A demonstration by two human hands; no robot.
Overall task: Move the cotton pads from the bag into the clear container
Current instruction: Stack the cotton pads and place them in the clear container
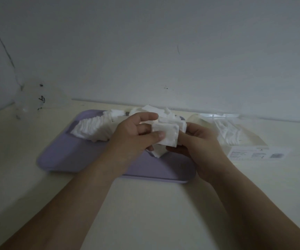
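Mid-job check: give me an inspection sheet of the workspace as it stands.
Surface: cream table, lavender tray on it.
Job's things: cotton pads heaped on tray; clear labelled pack right of tray, pads inside.
Clutter: clear plastic item at far left, blurred.
Grippers: left hand and right hand both hold a pad stack.
Cables: nothing seen.
Surroundings: pale wall with dark marks.

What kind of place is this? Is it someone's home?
Probably a home, perhaps a dressing or bathroom counter, though I can't be sure: a plain cream table against a marked white wall, and a lilac tray heaped with cotton pads.
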